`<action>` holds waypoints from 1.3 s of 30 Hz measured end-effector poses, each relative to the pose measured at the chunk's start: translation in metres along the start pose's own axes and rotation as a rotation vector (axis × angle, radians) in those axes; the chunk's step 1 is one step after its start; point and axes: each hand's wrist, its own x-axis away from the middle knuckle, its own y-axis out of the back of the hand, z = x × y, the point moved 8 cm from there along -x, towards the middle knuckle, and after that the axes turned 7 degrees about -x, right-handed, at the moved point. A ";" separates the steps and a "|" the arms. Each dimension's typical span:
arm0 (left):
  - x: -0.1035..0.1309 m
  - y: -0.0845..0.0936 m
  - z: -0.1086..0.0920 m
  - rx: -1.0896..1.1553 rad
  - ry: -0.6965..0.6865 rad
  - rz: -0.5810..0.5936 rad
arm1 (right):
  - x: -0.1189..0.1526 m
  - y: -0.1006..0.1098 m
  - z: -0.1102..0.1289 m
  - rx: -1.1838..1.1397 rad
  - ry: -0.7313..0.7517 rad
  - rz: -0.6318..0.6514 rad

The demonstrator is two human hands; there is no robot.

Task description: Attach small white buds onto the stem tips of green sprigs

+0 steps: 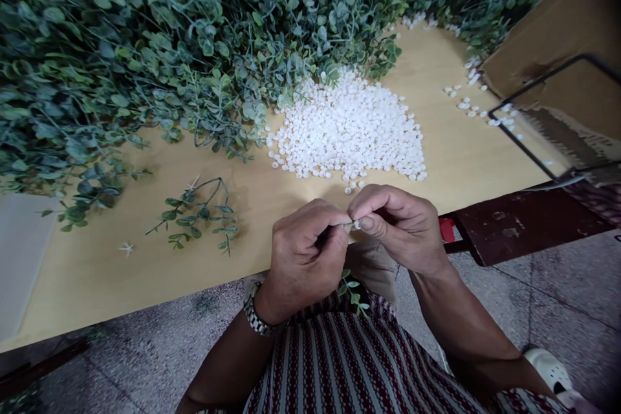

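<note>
Green artificial sprig with small oval leaves (pixel 353 284) hangs at the near side of the left hand (pixel 309 259), beyond the near edge of the pale yellow wooden table (pixel 121 291). Thumb and forefinger of that hand grip a thin greenish stem (pixel 348 225); the hand hides whether it joins the leaves. To its right, the right hand (pixel 402 226) pinches a small white plastic piece (pixel 358 224) at the stem's tip, so both sets of fingertips nearly meet. Just beyond the hands lies a broad heap of small round white plastic pieces (pixel 349 129). Left of them, a loose green leafy sprig (pixel 196 213) and a white star-shaped piece (pixel 126 248) rest on the table. Dense green artificial foliage (pixel 218 32) fills the far side; at far right stands torn brown cardboard (pixel 577 77) beside a black rectangular frame (pixel 521 144).
</note>
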 end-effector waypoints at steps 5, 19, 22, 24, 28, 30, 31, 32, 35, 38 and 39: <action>0.000 0.000 0.002 0.030 0.039 -0.017 | 0.000 -0.001 -0.001 -0.050 -0.007 -0.036; 0.003 0.001 0.010 0.220 0.163 -0.092 | 0.010 -0.011 0.016 0.213 0.304 -0.137; 0.003 -0.001 0.012 0.238 0.188 -0.090 | 0.010 -0.013 0.019 0.279 0.348 -0.126; 0.004 -0.003 0.014 0.277 0.219 -0.080 | 0.007 -0.013 0.022 0.308 0.352 -0.090; 0.005 -0.001 0.027 0.509 0.302 -0.114 | 0.006 0.001 0.036 0.381 0.346 -0.080; 0.004 0.009 0.035 0.605 0.335 -0.222 | 0.012 0.008 0.046 0.451 0.375 -0.066; 0.003 0.015 0.038 0.629 0.346 -0.288 | 0.016 0.006 0.048 0.483 0.379 0.002; 0.002 0.020 0.041 0.639 0.355 -0.346 | 0.021 0.000 0.044 0.509 0.355 0.113; -0.001 0.026 0.044 0.649 0.365 -0.447 | 0.036 -0.017 0.025 0.561 0.252 0.329; -0.001 0.025 0.045 0.631 0.363 -0.452 | 0.040 -0.025 0.026 0.475 0.348 0.261; 0.000 0.027 0.045 0.581 0.356 -0.443 | 0.038 -0.025 0.029 0.432 0.380 0.204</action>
